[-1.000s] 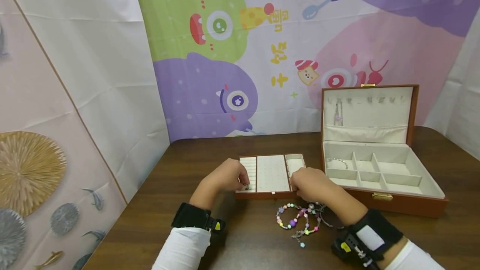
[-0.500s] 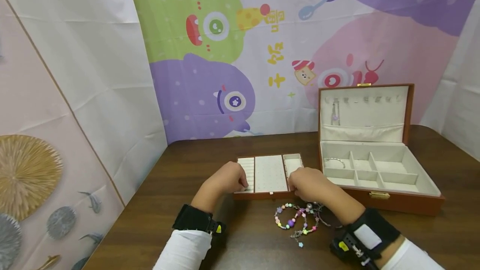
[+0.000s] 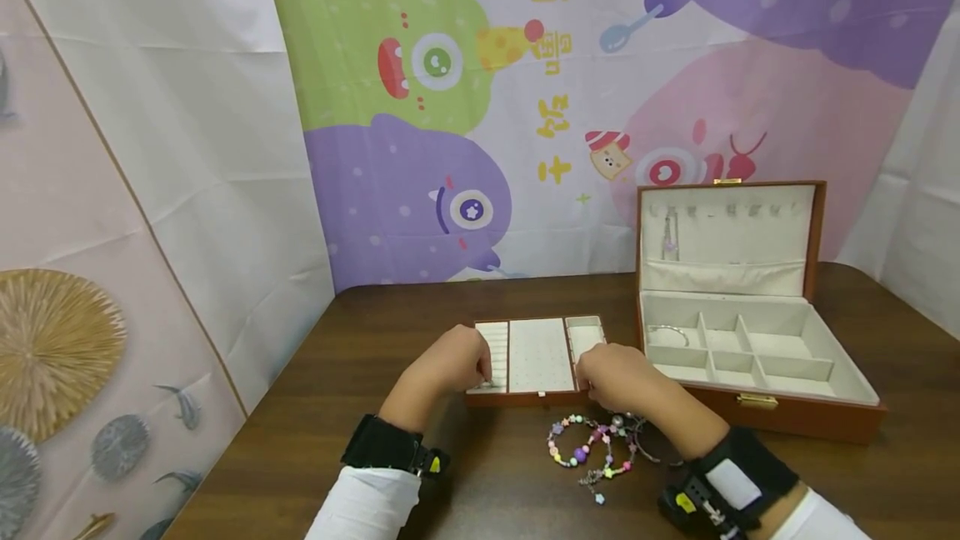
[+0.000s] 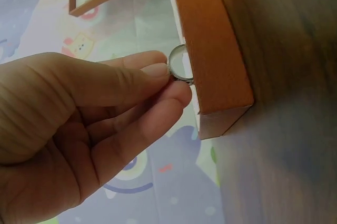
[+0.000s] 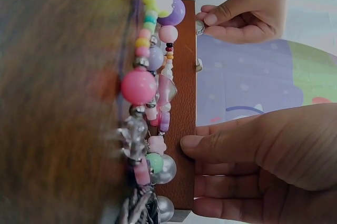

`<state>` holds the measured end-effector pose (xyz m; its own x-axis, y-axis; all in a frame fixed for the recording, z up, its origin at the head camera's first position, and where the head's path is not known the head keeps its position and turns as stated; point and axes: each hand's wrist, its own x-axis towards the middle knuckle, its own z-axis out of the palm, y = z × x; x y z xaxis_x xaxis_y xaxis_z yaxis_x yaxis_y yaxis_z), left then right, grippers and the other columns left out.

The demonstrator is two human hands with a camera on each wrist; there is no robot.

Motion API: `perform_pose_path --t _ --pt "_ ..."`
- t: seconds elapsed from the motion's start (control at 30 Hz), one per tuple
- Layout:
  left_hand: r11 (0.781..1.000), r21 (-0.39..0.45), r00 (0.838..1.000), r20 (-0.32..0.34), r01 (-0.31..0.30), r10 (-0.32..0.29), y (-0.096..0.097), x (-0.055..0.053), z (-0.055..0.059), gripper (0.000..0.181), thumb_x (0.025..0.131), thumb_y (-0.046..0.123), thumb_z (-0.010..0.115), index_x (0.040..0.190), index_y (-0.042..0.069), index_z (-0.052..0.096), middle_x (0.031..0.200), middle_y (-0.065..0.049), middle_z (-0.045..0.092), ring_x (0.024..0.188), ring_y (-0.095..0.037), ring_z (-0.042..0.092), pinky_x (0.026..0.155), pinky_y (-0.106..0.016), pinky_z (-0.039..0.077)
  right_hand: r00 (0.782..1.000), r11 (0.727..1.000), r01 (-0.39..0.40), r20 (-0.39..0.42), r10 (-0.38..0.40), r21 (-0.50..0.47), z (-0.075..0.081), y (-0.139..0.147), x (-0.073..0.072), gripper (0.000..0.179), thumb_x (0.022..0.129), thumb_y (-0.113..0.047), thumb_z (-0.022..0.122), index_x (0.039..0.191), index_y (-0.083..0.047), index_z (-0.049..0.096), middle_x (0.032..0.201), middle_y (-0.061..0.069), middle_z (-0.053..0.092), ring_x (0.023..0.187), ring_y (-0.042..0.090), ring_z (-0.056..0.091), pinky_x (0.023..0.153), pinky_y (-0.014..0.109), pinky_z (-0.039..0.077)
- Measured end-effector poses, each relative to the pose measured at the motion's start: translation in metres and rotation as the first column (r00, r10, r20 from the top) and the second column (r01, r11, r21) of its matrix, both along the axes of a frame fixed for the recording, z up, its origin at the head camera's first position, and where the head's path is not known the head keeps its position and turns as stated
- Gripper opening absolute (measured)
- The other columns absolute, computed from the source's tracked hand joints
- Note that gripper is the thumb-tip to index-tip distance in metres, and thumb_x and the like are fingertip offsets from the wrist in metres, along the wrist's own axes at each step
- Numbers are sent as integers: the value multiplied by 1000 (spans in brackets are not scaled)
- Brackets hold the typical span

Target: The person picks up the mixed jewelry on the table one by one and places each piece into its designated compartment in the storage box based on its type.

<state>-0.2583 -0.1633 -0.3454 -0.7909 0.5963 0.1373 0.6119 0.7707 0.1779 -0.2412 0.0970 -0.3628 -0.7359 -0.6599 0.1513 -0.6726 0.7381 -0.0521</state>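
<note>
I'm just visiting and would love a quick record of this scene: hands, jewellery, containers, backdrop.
Left hand: the left hand pinches a silver-coloured ring at the tray's ridged left section
Right hand: the right hand grips the front wall near the tray's right end
Tray: brown-edged tray, three sections
Loose jewellery: beaded bracelets on the table, in front of the tray
Box: jewellery box, lid open, six compartments
Box contents: silver-coloured bangle, back-left compartment; hanging chain inside the lid
Backdrop: cartoon cloth
</note>
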Motion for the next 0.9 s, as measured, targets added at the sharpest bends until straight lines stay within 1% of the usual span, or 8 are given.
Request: perform_pose_path --t 0.13,0.27,0.43,0.67,0.9 --pt "999 -34 1000 -18 24 -25 1 -2 -2 24 72 -10 68 63 10 75 64 5 66 64 -9 57 60 -24 50 1000 1000 -1 -6 1 2 -2 0 -1 19 74 1 78 69 -14 68 69 -5 63 66 18 61 55 35 51" --pt "998 -54 999 -22 23 -24 3 -1 -3 24 72 -10 69 63 11 76 65 5 67 65 -11 60 62 -24 51 1000 1000 8 -3 -8 9 -4 0 -1 18 74 0 79 70 -14 69 71 -4 64 68 19 62 56 36 51" --pt "998 -65 999 -38 3 -5 7 -1 -4 25 73 -10 69 62 11 75 65 5 66 66 -11 61 63 -26 52 1000 1000 14 0 -14 16 -3 1 -2 16 75 -1 79 71 -14 70 71 -4 64 69 20 63 56 37 52" --pt "995 -90 999 -30 -41 39 11 -1 -7 27 77 -10 68 60 12 73 63 6 63 63 -10 55 64 -27 51 1000 1000 12 -4 -12 18 0 0 -1 16 75 -1 78 70 -13 69 70 -3 63 67 20 62 54 37 51" --pt "995 -87 999 -31 -41 39 11 -1 -8 27 77 -9 70 61 12 73 66 5 65 64 -10 56 65 -28 53 1000 1000 24 15 -24 18 0 0 1 15 76 -1 78 73 -13 71 73 -3 66 70 21 64 56 39 52"
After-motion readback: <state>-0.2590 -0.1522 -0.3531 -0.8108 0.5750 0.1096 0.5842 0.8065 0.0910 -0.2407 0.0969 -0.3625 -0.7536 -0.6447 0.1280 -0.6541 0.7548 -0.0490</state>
